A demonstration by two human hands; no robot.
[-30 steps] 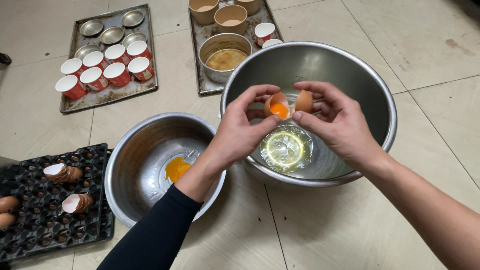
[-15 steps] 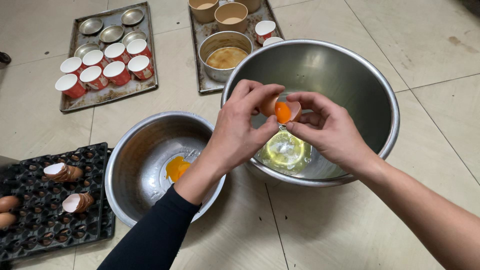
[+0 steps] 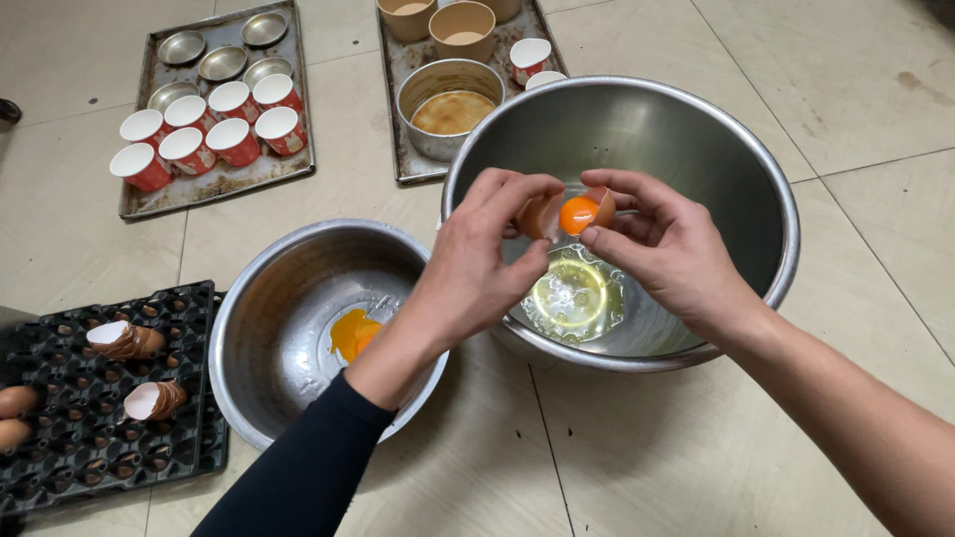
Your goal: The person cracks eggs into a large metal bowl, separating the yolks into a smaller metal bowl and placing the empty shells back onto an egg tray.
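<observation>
Yolk in shell half, pinched by right hand, left hand gripping other half

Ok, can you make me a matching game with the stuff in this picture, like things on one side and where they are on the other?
Things:
1. egg yolk in shell
2. egg white
3. red paper cups
4. empty eggshells

Places:
A. on the black egg tray
B. on the left baking tray
C. held between both hands
D. at the bottom of the big bowl

Pairs: 1-C, 2-D, 3-B, 4-A
</observation>
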